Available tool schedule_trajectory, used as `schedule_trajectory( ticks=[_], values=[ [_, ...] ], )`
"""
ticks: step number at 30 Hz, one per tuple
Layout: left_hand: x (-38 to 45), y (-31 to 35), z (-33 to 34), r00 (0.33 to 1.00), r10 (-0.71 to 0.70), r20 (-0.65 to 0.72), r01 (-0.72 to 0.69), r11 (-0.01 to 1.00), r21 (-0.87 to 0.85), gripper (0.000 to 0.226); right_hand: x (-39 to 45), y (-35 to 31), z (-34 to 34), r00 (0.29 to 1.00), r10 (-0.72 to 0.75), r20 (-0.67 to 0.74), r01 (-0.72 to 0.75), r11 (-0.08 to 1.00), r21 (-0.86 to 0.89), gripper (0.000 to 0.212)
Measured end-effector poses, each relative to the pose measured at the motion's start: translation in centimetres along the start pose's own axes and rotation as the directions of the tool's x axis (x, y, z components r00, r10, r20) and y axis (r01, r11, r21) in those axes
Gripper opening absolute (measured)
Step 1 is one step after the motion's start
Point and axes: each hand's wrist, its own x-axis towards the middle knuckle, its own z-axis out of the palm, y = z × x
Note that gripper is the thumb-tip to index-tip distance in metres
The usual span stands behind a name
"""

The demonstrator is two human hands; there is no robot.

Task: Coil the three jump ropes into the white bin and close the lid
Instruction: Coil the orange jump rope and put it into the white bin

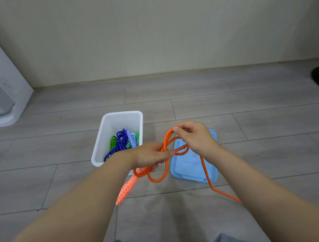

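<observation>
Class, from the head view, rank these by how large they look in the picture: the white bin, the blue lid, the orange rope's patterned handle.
1. white bin and blue lid: too alike in apparent size to rank, and hands partly cover both.
2. orange patterned handle: clearly smallest.

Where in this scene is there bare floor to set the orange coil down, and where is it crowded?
Bare floor lies left of the white bin, and between bin and wall. Crowded: bin, blue lid and both hands, left and right, with the orange rope.
</observation>
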Motion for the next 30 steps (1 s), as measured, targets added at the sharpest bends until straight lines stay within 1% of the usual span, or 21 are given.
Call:
schedule_trajectory(
  ticks=[2, 4, 6, 7, 8, 9, 10, 11, 12, 14, 16, 19, 22, 24, 26, 28, 30],
  values=[
    [0.0, -0.1, 0.0, 1.000, 0.026, -0.007, -0.026, 1.000, -0.002, 0.025, 0.0, 0.1, -0.2, 1.000, -0.017, -0.006, 0.017, 0.999, -0.044, 0.015],
    [0.0, -0.2, 0.0, 0.998, 0.060, -0.008, -0.060, 0.998, -0.028, 0.015, 0.0, 0.2, -0.1, 1.000, -0.021, 0.018, 0.022, 0.996, -0.092, 0.020],
    [0.0, -0.3, -0.1, 0.997, 0.078, -0.018, -0.078, 0.996, -0.051, 0.015, -0.1, 0.3, -0.1, 0.998, -0.041, 0.047, 0.049, 0.984, -0.174, 0.021],
    [0.0, -0.4, -0.2, 0.996, 0.078, -0.037, -0.079, 0.996, -0.048, 0.017, -0.1, 0.3, -0.2, 0.995, -0.084, 0.057, 0.095, 0.962, -0.255, 0.020],
    [0.0, -0.5, -0.2, 0.995, 0.075, -0.063, -0.078, 0.996, -0.043, 0.018, -0.1, 0.2, -0.5, 0.985, -0.154, 0.076, 0.171, 0.907, -0.386, 0.019],
    [0.0, -0.5, -0.3, 0.993, 0.075, -0.090, -0.079, 0.996, -0.040, 0.018, 0.0, 0.1, -0.9, 0.967, -0.231, 0.106, 0.252, 0.811, -0.527, 0.019],
    [0.0, -0.5, -0.3, 0.991, 0.075, -0.112, -0.079, 0.996, -0.039, 0.017, 0.1, -0.2, -1.2, 0.946, -0.291, 0.142, 0.313, 0.708, -0.634, 0.019],
    [0.0, -0.5, -0.3, 0.988, 0.078, -0.130, -0.084, 0.996, -0.039, 0.017, 0.3, -0.5, -1.4, 0.943, -0.299, 0.146, 0.317, 0.676, -0.665, 0.020],
    [0.0, -0.5, -0.3, 0.986, 0.085, -0.145, -0.091, 0.995, -0.038, 0.018, 0.3, -1.1, -1.5, 0.954, -0.270, 0.131, 0.287, 0.700, -0.654, 0.020],
    [0.1, -0.3, -0.2, 0.982, 0.101, -0.162, -0.104, 0.995, -0.006, 0.022, 0.4, -1.7, -1.2, 0.976, -0.207, 0.064, 0.205, 0.787, -0.582, 0.018],
    [0.0, 0.1, -0.1, 0.984, 0.107, -0.145, -0.102, 0.994, 0.045, 0.025, 0.6, -1.9, -0.6, 0.985, -0.174, -0.007, 0.146, 0.847, -0.511, 0.013],
    [0.0, 0.7, 0.3, 0.987, 0.138, -0.078, -0.133, 0.989, 0.065, 0.028, 0.5, -2.6, 0.0, 0.996, -0.067, -0.062, 0.052, 0.974, -0.219, 0.005],
    [-0.3, 1.2, 0.5, 0.981, 0.190, -0.047, -0.189, 0.982, 0.018, 0.023, 0.3, -3.2, 0.5, 0.996, 0.047, -0.072, -0.047, 0.999, -0.002, 0.008],
    [-0.2, 1.2, 0.5, 0.974, 0.219, -0.059, -0.218, 0.976, 0.028, 0.028, 0.5, -3.5, 0.9, 0.982, 0.169, -0.078, -0.154, 0.972, 0.176, 0.011],
    [-0.2, 1.2, 0.4, 0.968, 0.229, -0.098, -0.222, 0.972, 0.076, 0.031, 0.7, -4.0, 1.1, 0.959, 0.278, -0.057, -0.242, 0.905, 0.350, 0.013],
    [0.2, 1.1, 0.4, 0.965, 0.222, -0.139, -0.206, 0.971, 0.120, 0.032, 0.9, -4.5, 1.1, 0.936, 0.351, -0.013, -0.284, 0.779, 0.559, 0.011],
    [0.5, 1.0, 0.4, 0.957, 0.226, -0.180, -0.203, 0.969, 0.137, 0.027, 0.8, -5.0, 0.9, 0.911, 0.413, 0.026, -0.304, 0.626, 0.718, 0.016]
  ],
)
